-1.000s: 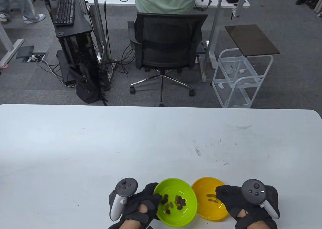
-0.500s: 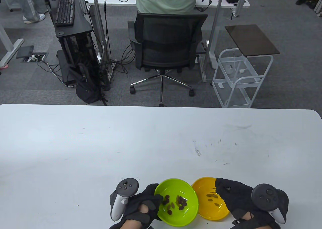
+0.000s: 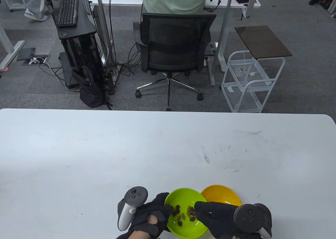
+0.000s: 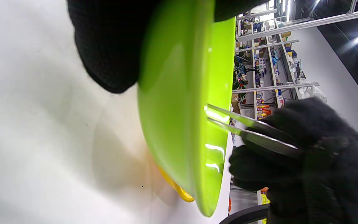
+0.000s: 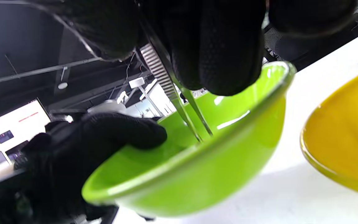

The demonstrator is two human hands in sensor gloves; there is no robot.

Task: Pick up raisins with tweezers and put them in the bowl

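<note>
L hand grips the green bowl at its rim, approx the bowl's 9 o'clock in the table view: thumb hooked over the rim inside, other fingers wrapped under the outside wall. Bowl sits on the white table at the near edge, approx 6 o'clock of the tabletop.

R hand reaches in over the green bowl from its 3–4 o'clock side, fingers pinched on metal tweezers. Tweezer tips point down into the bowl, w/ a narrow gap between the two prongs; in the left wrist view the tweezers cross the rim, prongs close but not touching. Can't tell if a raisin sits between the tips – they're hidden below the rim in both wrist views and under the hand in the table view.

Raisins: a small cluster of dark ones in the bottom of the green bowl, some just beside the R fingertips.

Yellow bowl stands just beside the green one, at its 1–2 o'clock, rims touching or nearly so. R hand covers its near part, so its contents can't be told. In the right wrist view only its edge shows, at 3 o'clock.

Beyond the table: black office chair w/ a person seated, white wire cart at approx 1 o'clock.
</note>
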